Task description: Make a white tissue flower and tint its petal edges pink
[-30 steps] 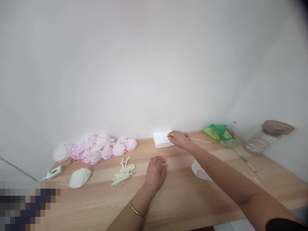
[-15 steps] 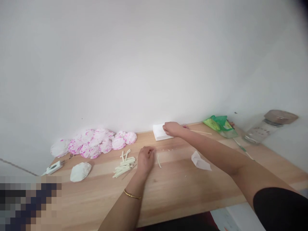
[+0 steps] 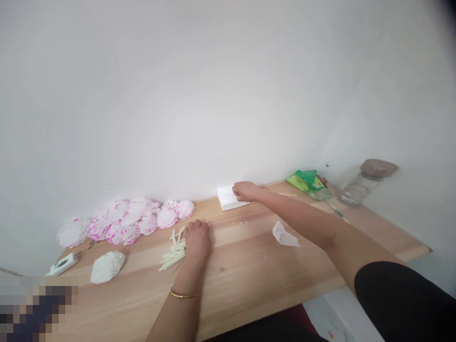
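My right hand (image 3: 245,191) is closed over the right part of a stack of white paper sheets (image 3: 225,198) by the wall; whatever its fingers pinch is hidden. My left hand (image 3: 198,237), with a gold bangle on the wrist, lies at the right edge of a small pile of pale cream strips (image 3: 173,256). Its fingers curl down, and the tips cannot be seen. Left of the pile sits a white crumpled round bundle (image 3: 107,267). A loose piece of thin white paper (image 3: 285,235) lies below my right forearm.
Several white and pink ruffled paper balls (image 3: 130,219) are heaped along the wall. A white plug-ended device (image 3: 63,264) sits at the left edge. To the right are a green plastic packet (image 3: 309,184), a thin stick (image 3: 335,208) and a clear bottle with a brown lid (image 3: 359,186).
My left hand has moved left onto the pile, and the single strip beside it no longer shows on the table. My right hand stays at the paper stack. The view has shifted slightly.
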Tool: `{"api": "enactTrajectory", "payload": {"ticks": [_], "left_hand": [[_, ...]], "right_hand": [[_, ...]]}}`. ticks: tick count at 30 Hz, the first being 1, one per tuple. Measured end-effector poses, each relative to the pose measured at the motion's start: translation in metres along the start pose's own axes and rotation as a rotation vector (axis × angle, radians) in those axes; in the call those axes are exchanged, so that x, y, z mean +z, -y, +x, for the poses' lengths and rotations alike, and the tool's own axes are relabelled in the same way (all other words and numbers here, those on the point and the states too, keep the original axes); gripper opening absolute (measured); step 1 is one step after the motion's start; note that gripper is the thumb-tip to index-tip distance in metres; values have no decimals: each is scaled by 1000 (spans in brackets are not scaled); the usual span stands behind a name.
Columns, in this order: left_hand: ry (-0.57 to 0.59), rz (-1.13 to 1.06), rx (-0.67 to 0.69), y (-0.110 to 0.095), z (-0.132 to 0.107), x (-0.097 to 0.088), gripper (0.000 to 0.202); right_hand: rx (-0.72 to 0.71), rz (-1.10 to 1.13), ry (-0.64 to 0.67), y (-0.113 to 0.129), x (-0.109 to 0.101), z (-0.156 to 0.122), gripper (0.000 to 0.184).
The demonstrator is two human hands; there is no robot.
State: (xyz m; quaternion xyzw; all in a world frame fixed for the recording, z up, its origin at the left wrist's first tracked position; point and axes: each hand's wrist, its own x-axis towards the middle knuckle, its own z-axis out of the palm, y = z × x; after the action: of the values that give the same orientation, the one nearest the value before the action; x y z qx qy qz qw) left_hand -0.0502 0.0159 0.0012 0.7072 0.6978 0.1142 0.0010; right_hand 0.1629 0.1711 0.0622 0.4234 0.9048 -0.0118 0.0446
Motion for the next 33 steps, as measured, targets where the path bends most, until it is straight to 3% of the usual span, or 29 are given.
{"api": "enactTrajectory", "payload": {"ticks": [4,10,19,27,33], "left_hand": [[-121,1,-54,-1,-2,-2,24],[-236,-93,31,-9,-5,4,20],[-255,-161,57,-9,-4,5,18],[-254,-179,66,-8,-5,6,17],[-243,-203,61,-8,-4,6,19]], "right_hand": [[-8,16,-44,-5,3,0,14],[-50,45,-82,-8,5,-4,17],[-41,72,-68,-4,5,2,8],[-4,237,-108,-12,4,4,3],[22,388,-254,-21,2,8,3]]}}
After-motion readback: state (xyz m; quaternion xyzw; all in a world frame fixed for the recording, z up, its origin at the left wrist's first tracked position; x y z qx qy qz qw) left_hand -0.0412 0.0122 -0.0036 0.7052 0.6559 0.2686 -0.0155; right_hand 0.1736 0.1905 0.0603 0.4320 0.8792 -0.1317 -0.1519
